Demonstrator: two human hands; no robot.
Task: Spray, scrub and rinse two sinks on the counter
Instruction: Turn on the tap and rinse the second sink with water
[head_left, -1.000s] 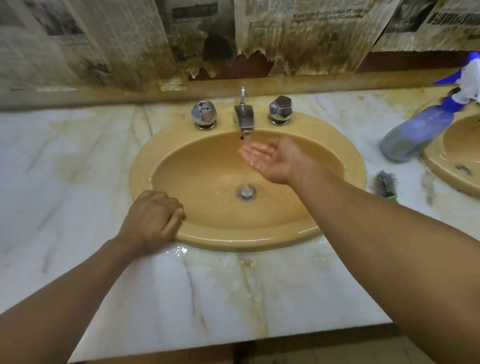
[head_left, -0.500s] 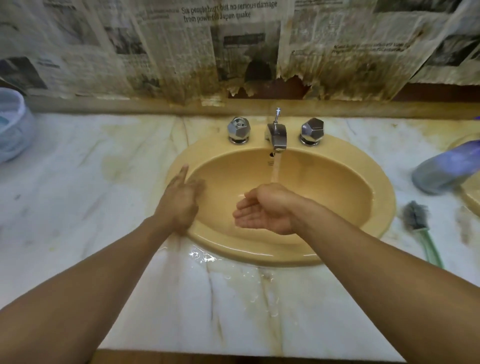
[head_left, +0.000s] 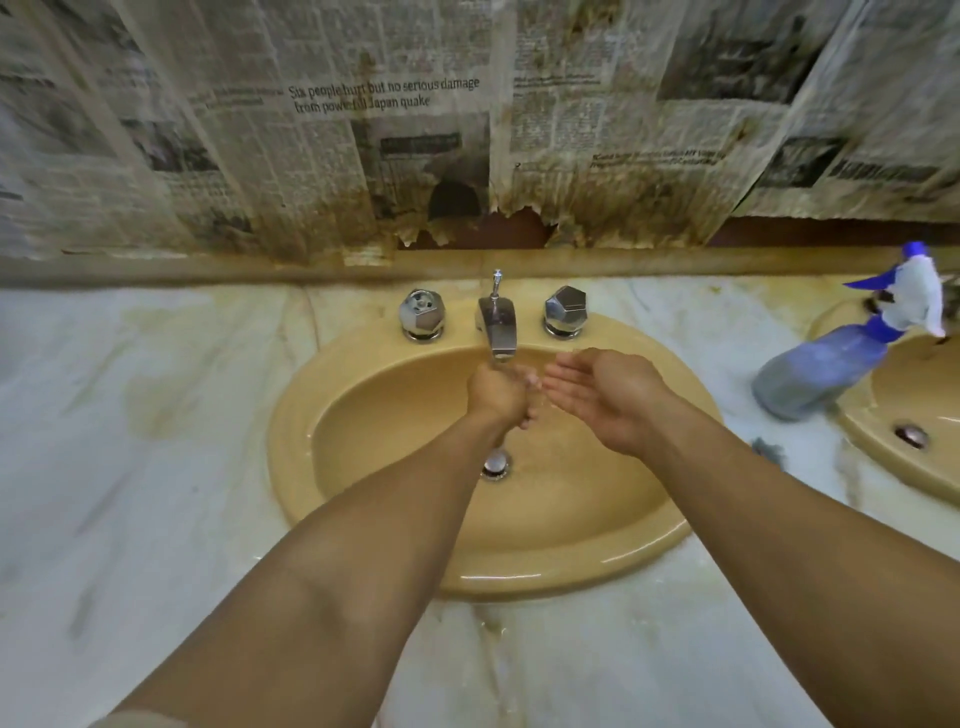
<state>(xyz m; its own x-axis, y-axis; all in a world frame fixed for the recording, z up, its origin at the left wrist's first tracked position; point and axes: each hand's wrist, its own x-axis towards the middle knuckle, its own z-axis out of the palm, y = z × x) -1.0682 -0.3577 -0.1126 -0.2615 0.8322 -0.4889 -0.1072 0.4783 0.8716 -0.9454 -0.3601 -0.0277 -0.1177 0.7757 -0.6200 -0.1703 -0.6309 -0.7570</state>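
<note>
A tan oval sink (head_left: 322, 405) is set in the marble counter (head_left: 130, 467), with a chrome faucet (head_left: 497, 327) between two chrome knobs and a drain (head_left: 496, 464) at the bottom. Water runs from the spout. My left hand (head_left: 498, 395) is directly under the spout, back up, fingers loosely curled and holding nothing. My right hand (head_left: 602, 395) hovers just to its right over the basin, palm turned up and cupped, fingers relaxed and empty. The rim of a second tan sink (head_left: 878, 452) shows at the right edge.
A blue spray bottle (head_left: 821, 379) with a white trigger head lies tilted on the counter between the two sinks. The dark bristles of a scrub brush (head_left: 769, 449) peek out beside my right forearm. Stained newspaper (head_left: 363, 156) covers the wall behind. The counter front is wet.
My left hand left the sink's left rim and moved under the running faucet. My right hand shifted right of the stream. The view moved back to the right, showing the spray bottle and second sink.
</note>
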